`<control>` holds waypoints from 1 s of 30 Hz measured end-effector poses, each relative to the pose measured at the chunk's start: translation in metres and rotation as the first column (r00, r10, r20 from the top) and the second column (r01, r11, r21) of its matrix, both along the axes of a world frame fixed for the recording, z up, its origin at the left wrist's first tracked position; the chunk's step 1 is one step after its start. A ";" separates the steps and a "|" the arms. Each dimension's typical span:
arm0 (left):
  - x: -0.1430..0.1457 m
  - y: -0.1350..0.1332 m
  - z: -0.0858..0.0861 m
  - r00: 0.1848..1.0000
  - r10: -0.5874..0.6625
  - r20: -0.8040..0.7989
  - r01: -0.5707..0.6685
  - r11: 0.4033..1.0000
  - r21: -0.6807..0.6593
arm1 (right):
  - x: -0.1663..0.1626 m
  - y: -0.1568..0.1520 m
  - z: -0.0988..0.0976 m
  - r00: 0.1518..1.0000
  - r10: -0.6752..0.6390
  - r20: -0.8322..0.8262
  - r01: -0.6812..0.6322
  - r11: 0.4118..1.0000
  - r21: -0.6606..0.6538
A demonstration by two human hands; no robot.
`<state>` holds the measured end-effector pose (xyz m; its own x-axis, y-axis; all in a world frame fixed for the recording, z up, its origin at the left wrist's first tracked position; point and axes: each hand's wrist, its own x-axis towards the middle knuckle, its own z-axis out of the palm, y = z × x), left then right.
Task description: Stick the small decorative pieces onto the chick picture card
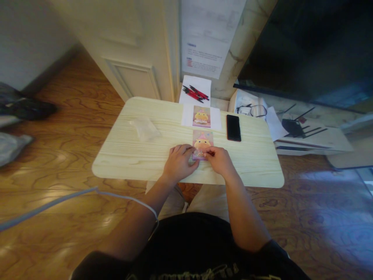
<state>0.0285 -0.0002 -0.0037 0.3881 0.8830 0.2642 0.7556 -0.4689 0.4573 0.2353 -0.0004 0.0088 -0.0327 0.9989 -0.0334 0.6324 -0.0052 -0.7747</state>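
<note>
A small picture card (pixel 203 136) with a yellow cartoon figure in a pink pointed hat lies flat near the table's front edge. Its lower part carries a whitish, glittery patch, partly covered by my fingers. My left hand (pixel 180 162) rests on the card's left side, fingers stretched and thumb apart near the bottom corner. At the lower right side, my right hand (pixel 219 159) pinches with thumb and fingertips; what is between them is too small to make out. Just beyond lies a similar picture (pixel 201 116) on a white sheet (pixel 216 118).
A clear plastic bag (pixel 146 129) lies on the left of the pale wooden table (pixel 116 155). A black phone (pixel 233 127) is on the right. Several red-and-black pens (pixel 196 93) lie on paper behind. Glasses (pixel 258 111) and a router (pixel 293 128) stand beyond the right edge.
</note>
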 end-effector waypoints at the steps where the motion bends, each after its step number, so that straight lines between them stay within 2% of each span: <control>1: 0.000 0.000 0.000 1.000 -0.001 -0.001 0.001 1.000 -0.001 | -0.002 0.001 0.002 1.000 0.004 0.011 -0.004 1.000 -0.001; 8: -0.001 0.001 0.002 1.000 -0.014 -0.006 0.014 1.000 -0.008 | -0.011 0.006 0.004 0.997 0.059 0.054 -0.060 0.998 0.014; 23: 0.000 0.001 0.002 1.000 0.001 -0.017 -0.001 1.000 -0.005 | -0.010 0.006 -0.003 0.990 0.054 0.130 -0.068 0.992 0.107; 30: 0.000 0.001 0.001 1.000 0.001 -0.016 -0.001 1.000 0.001 | -0.011 0.007 -0.006 0.983 0.078 0.163 -0.093 0.991 0.092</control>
<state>0.0284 0.0010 -0.0023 0.3913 0.8831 0.2590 0.7632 -0.4686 0.4448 0.2243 0.0063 0.0030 -0.1203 0.9913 0.0539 0.7424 0.1259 -0.6580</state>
